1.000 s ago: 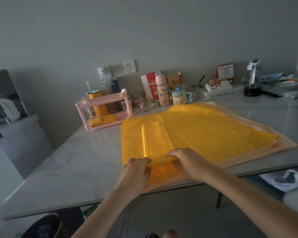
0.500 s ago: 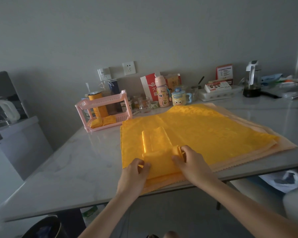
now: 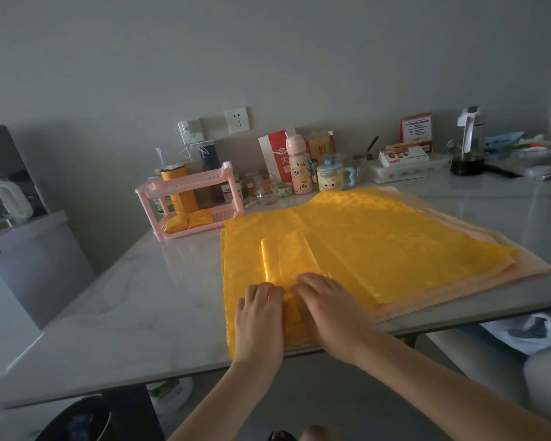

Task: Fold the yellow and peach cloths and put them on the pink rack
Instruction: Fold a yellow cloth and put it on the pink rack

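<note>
1. Fingers [image 3: 269, 289] of your left hand [image 3: 259, 316] lie flat, pressing the folded yellow cloth strip [image 3: 287, 262].
2. Your right hand [image 3: 328, 308] presses beside it, hiding the fold's near end.
3. Peach cloths [image 3: 522, 265] show only as edges beneath the yellow stack on the table [image 3: 124, 307]; the pink rack [image 3: 188, 202] stands farther back left.

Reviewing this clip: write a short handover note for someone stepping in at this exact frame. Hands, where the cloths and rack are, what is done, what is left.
Left hand and right hand: both flat, palms down, pressing a narrow folded yellow cloth near the table's front edge.
Stack: spread yellow cloths lie over peach cloths, right of the pink rack.
Done: two folded yellow bundles sit on the rack's lower shelf.
Left: finish this fold, rack it, then fold and rack the remaining yellow and peach cloths.
</note>
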{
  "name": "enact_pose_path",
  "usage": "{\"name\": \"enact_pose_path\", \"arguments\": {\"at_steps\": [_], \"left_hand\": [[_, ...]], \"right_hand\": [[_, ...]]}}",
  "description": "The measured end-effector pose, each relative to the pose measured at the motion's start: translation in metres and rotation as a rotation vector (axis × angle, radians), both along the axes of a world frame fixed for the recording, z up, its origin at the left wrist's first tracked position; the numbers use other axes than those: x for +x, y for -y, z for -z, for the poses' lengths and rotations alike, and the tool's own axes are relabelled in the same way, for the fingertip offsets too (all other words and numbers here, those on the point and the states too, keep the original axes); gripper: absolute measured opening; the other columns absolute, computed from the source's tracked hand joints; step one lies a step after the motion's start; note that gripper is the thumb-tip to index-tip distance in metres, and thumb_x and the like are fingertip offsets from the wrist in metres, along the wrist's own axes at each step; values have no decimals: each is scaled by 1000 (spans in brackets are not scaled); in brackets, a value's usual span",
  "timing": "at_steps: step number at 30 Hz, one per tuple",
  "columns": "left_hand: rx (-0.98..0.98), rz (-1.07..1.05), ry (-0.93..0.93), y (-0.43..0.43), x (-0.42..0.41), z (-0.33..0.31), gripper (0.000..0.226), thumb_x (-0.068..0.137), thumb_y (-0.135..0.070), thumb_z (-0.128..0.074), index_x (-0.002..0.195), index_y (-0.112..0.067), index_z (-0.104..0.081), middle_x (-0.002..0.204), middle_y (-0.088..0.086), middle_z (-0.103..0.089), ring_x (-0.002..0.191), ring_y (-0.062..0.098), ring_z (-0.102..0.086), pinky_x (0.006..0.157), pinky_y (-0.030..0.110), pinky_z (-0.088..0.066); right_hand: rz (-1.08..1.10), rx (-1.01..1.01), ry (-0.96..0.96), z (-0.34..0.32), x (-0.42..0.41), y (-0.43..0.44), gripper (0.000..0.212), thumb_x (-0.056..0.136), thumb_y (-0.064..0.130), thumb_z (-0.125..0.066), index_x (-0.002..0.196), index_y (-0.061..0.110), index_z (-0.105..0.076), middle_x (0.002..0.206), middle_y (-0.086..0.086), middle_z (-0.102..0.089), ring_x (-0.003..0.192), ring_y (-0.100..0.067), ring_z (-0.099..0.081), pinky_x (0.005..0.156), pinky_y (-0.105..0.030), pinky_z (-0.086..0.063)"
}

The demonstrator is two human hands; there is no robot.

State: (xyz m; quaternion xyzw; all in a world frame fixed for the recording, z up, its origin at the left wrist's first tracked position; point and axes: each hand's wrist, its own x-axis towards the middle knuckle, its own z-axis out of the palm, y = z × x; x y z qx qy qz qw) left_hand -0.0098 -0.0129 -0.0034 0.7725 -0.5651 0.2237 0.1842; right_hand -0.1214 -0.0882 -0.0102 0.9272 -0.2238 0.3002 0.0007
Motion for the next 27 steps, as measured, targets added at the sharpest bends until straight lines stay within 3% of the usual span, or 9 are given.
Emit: {"name": "enact_pose_path", "arguments": {"at_steps": [1,3,5,7,11,17,22,24,27], "left_hand": [[6,16,-44,0,2,1,38,47,-11,-89,79,-17,-68,84,-2,-69,80,20,-65,64,29,-53],[3,36,-143,-4,4,2,16,72,-10,-75,86,-13,-68,94,1,-70,94,24,-63,77,34,-49],[33,47,-190,-5,4,3,15,91,-15,-54,99,-11,-65,110,2,-66,113,25,-53,90,34,-39],[39,65,-208,-6,7,5,26,98,-19,-39,111,-12,-60,124,1,-59,127,23,-42,98,33,-33],[111,76,-228,-8,11,6,34,101,-25,-28,127,-17,-48,141,-5,-45,137,19,-28,106,30,-25],[99,80,-239,-6,10,2,31,100,-28,-30,122,-19,-49,123,-6,-57,118,17,-36,95,26,-28],[190,46,-192,-6,8,-7,39,91,-44,-42,122,-21,-48,121,-4,-57,117,19,-39,97,28,-30],[223,40,-175,-5,7,-9,42,89,-40,-44,126,-21,-45,126,-4,-54,120,19,-37,99,28,-29],[229,28,-195,-4,8,-13,39,88,-32,-46,124,-18,-47,123,-1,-56,118,21,-38,97,29,-32]], "right_hand": [[-5,42,-45,4,-2,2,32,98,25,-38,101,9,-66,112,-11,-65,108,-28,-61,93,-38,-47],[-2,107,-145,6,-5,7,82,95,52,4,115,6,-61,126,-15,-59,121,-30,-53,104,-41,-36],[-5,145,-204,7,-9,11,110,75,67,24,135,2,-43,145,-18,-37,137,-30,-32,113,-38,-18],[11,184,-273,1,-15,7,123,59,72,32,145,3,-24,154,-15,-17,144,-26,-15,114,-32,-3],[72,194,-375,-9,-14,4,111,65,73,22,148,9,-15,157,-9,-10,144,-19,-9,116,-35,-2],[84,217,-423,-21,-9,8,55,93,36,-35,142,10,-31,154,-9,-21,141,-18,-21,115,-40,-11],[90,135,-353,-19,-5,16,38,88,13,-43,126,11,-49,132,-6,-52,114,-23,-53,97,-36,-38],[97,140,-302,-18,-4,18,35,87,5,-43,119,13,-54,119,-3,-60,101,-24,-59,87,-33,-41],[99,242,-219,-21,-5,22,39,87,0,-39,118,16,-57,113,-5,-62,100,-26,-59,87,-33,-43]]}}
